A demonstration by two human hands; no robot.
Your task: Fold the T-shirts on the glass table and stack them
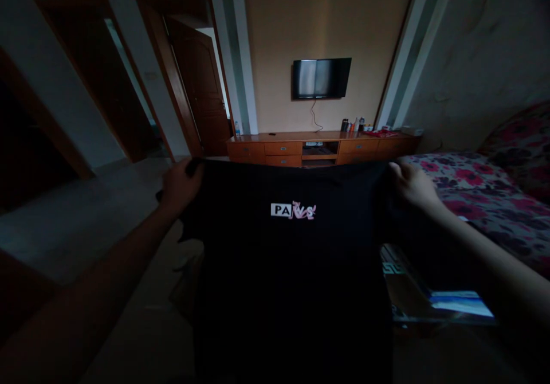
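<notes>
A black T-shirt (292, 281) hangs stretched out in front of me, with a small white and pink print across its chest. My left hand (183, 184) grips it at the left shoulder, fingers closed on the cloth. At the opposite shoulder my right hand (410, 183) is closed on the fabric too. Both arms reach forward, and the top edge between the hands is pulled nearly straight. The lower part of the shirt runs out of the bottom of the view, and its dark folds are hard to make out.
Behind the shirt, to the right, is a low glass table (412, 298) with blue and white papers (462, 302). A flowered sofa (472, 183) stands at the right. A wooden cabinet (283, 149) lines the far wall below a television (321, 78). A wooden door (197, 80) stands ajar.
</notes>
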